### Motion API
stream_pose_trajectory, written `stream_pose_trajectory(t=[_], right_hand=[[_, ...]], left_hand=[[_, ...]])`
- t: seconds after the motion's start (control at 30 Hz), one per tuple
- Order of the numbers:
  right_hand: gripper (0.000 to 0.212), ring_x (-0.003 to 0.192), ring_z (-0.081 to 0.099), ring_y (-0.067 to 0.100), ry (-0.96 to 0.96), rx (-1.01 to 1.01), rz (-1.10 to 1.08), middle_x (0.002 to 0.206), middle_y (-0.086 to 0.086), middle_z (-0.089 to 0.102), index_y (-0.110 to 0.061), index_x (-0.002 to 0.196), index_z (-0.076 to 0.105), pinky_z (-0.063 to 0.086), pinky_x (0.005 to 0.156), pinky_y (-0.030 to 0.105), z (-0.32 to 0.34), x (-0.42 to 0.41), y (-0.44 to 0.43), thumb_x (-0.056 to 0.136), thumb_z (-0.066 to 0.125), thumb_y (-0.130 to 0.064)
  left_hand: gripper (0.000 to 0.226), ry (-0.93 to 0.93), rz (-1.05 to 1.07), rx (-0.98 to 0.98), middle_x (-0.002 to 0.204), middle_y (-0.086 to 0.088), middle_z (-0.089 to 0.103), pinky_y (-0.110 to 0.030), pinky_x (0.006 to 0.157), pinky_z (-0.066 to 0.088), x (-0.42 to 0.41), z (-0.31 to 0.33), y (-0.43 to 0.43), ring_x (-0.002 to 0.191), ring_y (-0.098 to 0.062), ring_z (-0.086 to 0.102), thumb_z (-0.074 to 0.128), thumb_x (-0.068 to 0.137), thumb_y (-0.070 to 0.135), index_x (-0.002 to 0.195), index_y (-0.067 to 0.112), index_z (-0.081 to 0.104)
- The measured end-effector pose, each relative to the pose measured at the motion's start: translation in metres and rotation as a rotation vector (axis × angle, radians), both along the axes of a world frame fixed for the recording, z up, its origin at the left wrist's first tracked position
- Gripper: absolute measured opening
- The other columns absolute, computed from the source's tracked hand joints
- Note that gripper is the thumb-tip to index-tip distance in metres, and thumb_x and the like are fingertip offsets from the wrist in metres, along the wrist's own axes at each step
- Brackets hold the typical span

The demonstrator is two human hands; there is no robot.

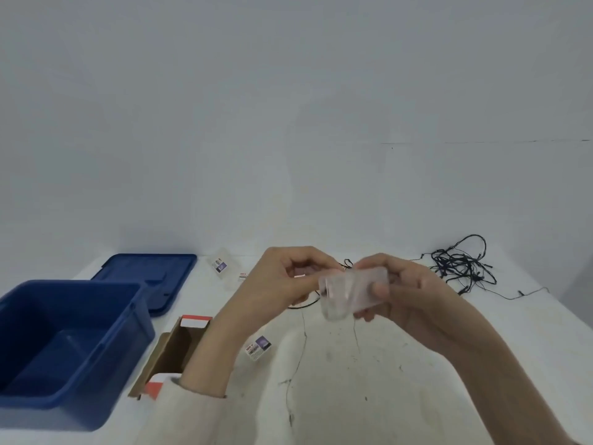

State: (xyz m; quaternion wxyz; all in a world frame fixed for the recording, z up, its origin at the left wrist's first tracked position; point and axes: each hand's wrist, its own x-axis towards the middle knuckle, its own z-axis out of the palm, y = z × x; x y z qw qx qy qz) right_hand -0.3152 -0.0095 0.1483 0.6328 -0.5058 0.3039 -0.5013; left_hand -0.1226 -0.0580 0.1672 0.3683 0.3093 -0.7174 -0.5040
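**Both hands on a clear plastic case [349, 293] above the table [385, 380]**

At far left a blue bin [73, 285] stands open on the white table, with a blue lid [147, 274] lying flat just behind it. Beside the bin lies an open cardboard box [173, 348], partly hidden by the left sleeve [192, 409]. A small labelled packet [258, 347] lies near that forearm. The left hand [282, 281], fingers curled, pinches the left end of the case, which is held in the air over the table's middle. The right hand [407, 297] grips the case's right end, thumb on top. Well to the right lies a tangle of black wire [459, 264]
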Motion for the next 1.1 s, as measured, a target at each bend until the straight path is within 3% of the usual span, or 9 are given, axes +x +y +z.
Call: stream_pose_trajectory(t=[0.17,0.27,0.43,0.53,0.67,0.8,0.9,1.0,1.1], right_hand=[[0.064,0.073,0.069,0.025,-0.272,0.030,-0.225,0.090,0.016,0.069,0.002,0.100,0.061,0.056,0.064,0.024,-0.008,0.021,-0.009,0.048,0.090,-0.024],[0.056,0.082,0.071,0.028,-0.348,-0.001,-0.342,0.094,0.016,0.071,-0.001,0.097,0.059,0.056,0.068,0.024,-0.010,0.031,-0.011,0.053,0.086,-0.022],[0.034,0.068,0.067,0.025,-0.197,-0.045,-0.493,0.080,0.014,0.071,-0.007,0.097,0.058,0.054,0.068,0.025,-0.008,0.036,-0.012,0.066,0.068,-0.016],[0.034,0.079,0.062,0.021,-0.041,-0.076,-0.572,0.092,0.012,0.074,-0.012,0.101,0.059,0.046,0.083,0.031,-0.004,0.032,-0.012,0.070,0.068,-0.022],[0.034,0.092,0.067,0.021,-0.071,-0.106,-0.584,0.096,0.012,0.074,-0.010,0.102,0.057,0.048,0.092,0.032,-0.003,0.029,-0.016,0.070,0.067,-0.020],[0.024,0.090,0.069,0.024,-0.168,-0.110,-0.622,0.095,0.015,0.073,-0.006,0.102,0.055,0.054,0.086,0.028,-0.005,0.031,-0.019,0.079,0.061,-0.006],[0.018,0.091,0.069,0.020,-0.012,-0.138,-0.716,0.094,0.009,0.074,-0.013,0.097,0.059,0.054,0.082,0.023,-0.008,0.035,-0.020,0.082,0.063,-0.004],[0.018,0.085,0.069,0.014,0.049,-0.189,-0.794,0.087,0.003,0.075,-0.018,0.093,0.061,0.052,0.074,0.016,-0.009,0.038,-0.019,0.081,0.065,-0.006],[0.019,0.091,0.070,0.018,-0.066,-0.197,-0.816,0.091,0.007,0.074,-0.018,0.095,0.060,0.052,0.077,0.017,-0.006,0.036,-0.020,0.080,0.066,-0.007]], left_hand=[[0.031,0.104,0.184,0.018,0.046,0.003,0.044,-0.015,0.048,0.033,-0.014,-0.016,0.004,0.044,-0.008,0.038,0.062,0.084,0.002,0.059,0.020,0.065],[0.017,0.167,0.292,0.033,0.048,0.003,0.051,-0.014,0.049,0.040,-0.023,-0.024,0.008,0.046,-0.007,0.046,0.059,0.087,0.004,0.075,0.003,0.071],[0.009,0.202,0.363,0.100,0.060,-0.013,0.064,-0.024,0.051,0.049,-0.028,-0.028,0.010,0.047,-0.013,0.053,0.063,0.085,0.009,0.089,0.012,0.071],[0.017,0.279,0.276,0.290,0.066,-0.010,0.070,-0.025,0.049,0.050,-0.025,-0.027,0.012,0.045,-0.016,0.055,0.062,0.088,0.009,0.105,0.012,0.059],[0.014,0.045,0.167,0.236,0.065,-0.002,0.068,-0.025,0.055,0.051,-0.022,-0.033,0.017,0.049,-0.014,0.058,0.056,0.092,0.013,0.099,0.009,0.067],[0.032,-0.278,0.172,0.019,0.077,0.003,0.068,-0.025,0.063,0.054,-0.025,-0.038,0.027,0.052,-0.008,0.059,0.048,0.095,0.017,0.125,0.025,0.055],[0.039,-0.497,0.210,-0.182,0.086,0.003,0.070,-0.026,0.073,0.054,-0.025,-0.033,0.028,0.067,-0.013,0.066,0.044,0.096,0.018,0.134,0.028,0.046],[0.036,-0.448,0.183,-0.073,0.081,0.004,0.073,-0.025,0.075,0.055,-0.024,-0.029,0.027,0.074,-0.010,0.068,0.049,0.093,0.019,0.127,0.028,0.052],[0.019,-0.388,0.079,0.134,0.071,0.003,0.073,-0.034,0.081,0.056,-0.021,-0.032,0.024,0.073,-0.017,0.067,0.050,0.092,0.020,0.107,0.021,0.062]])
